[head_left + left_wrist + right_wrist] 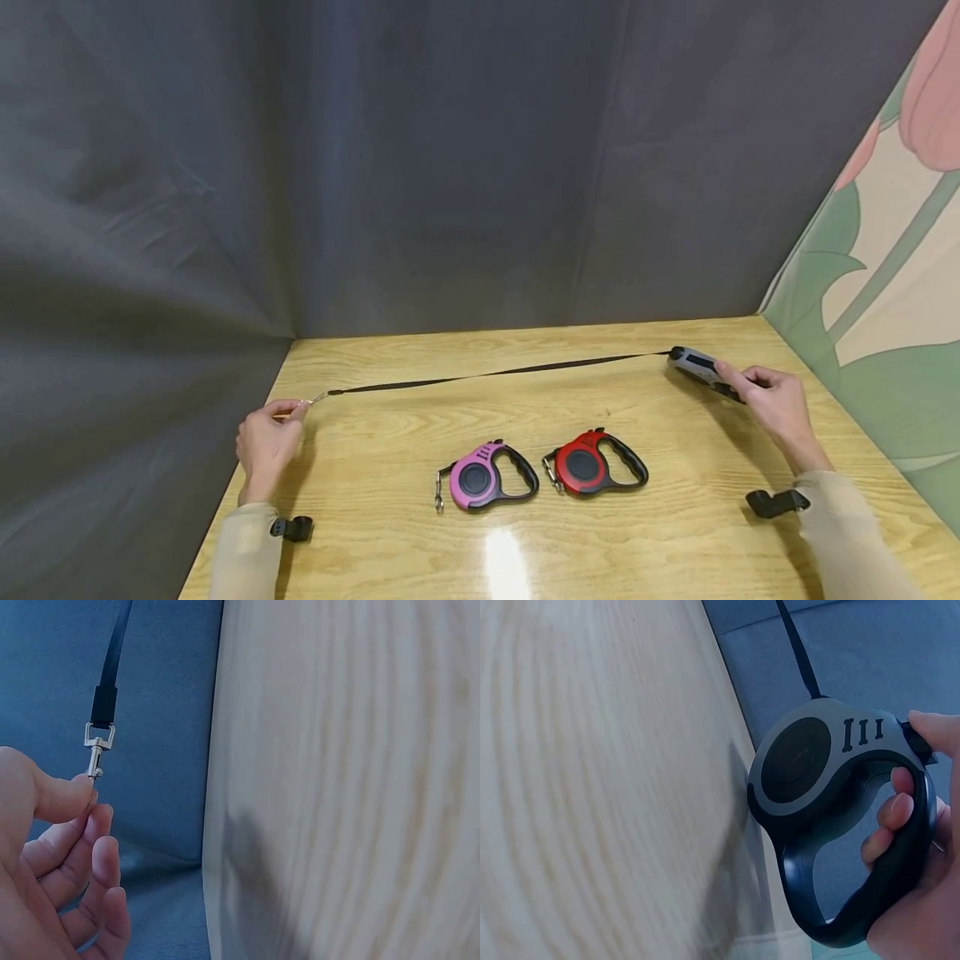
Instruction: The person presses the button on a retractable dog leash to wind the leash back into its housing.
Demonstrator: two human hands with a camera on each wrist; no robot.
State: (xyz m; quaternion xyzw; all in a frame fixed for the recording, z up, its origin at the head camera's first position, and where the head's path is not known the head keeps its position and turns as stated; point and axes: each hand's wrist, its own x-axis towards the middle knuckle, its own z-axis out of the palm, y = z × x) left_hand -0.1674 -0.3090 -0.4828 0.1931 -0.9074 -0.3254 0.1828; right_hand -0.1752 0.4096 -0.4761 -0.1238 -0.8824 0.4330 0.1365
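A grey and black retractable dog leash (832, 742) is gripped by the right hand (776, 408), fingers curled through its loop handle and thumb on the black button. Out of its casing runs a black strap (525, 370), stretched leftward above the table. At the strap's far end is a silver metal clip (96, 754), which the left hand (270, 442) pinches between thumb and forefinger. Between the hands, nearer the front, lie a pink retractable leash (474, 480) and a red retractable leash (582, 465), each with its clip to the left.
The wooden table (375, 533) meets a dark grey curtain (465, 167) at the back and left. A flower-patterned panel (900, 333) borders the right side. Dark camera mounts (777, 503) sit at both wrists.
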